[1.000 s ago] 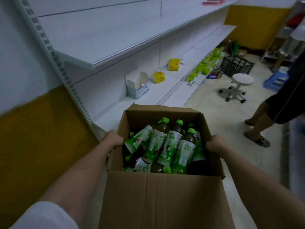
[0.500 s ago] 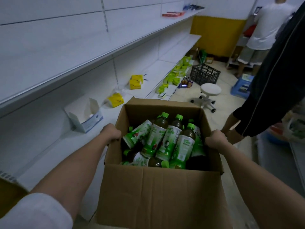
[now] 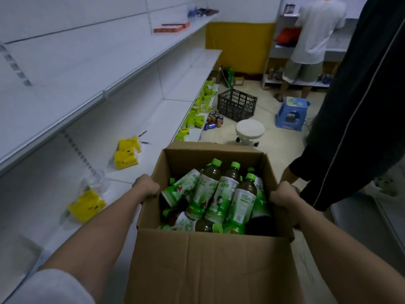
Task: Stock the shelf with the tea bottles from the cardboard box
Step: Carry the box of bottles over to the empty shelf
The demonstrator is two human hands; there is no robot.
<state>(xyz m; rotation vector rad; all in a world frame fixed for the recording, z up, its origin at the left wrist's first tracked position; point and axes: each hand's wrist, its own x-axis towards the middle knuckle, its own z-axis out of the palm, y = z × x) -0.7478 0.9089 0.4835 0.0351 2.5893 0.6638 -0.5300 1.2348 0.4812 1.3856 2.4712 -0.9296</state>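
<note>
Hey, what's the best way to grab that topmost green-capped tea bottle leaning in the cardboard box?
Grip the green-capped tea bottle round its bare neck and shoulder below the cap, coming from above: it lies tilted, cap up toward the far wall, neck clear, body wedged among neighbours.

I see a plain brown box (image 3: 210, 266). The bottles (image 3: 221, 196) in it have green caps, green-and-white labels and dark brown contents. The shelf (image 3: 72, 69) is white. The packs (image 3: 127, 153) on it are yellow. The far wall (image 3: 240, 46) has a yellow lower band under white. The crate (image 3: 237, 104) is black with a grid pattern. One stool (image 3: 249, 129) is white, the other stool (image 3: 291, 114) blue. The sleeve (image 3: 361, 102) beside me is dark with a thin pale stripe.
</note>
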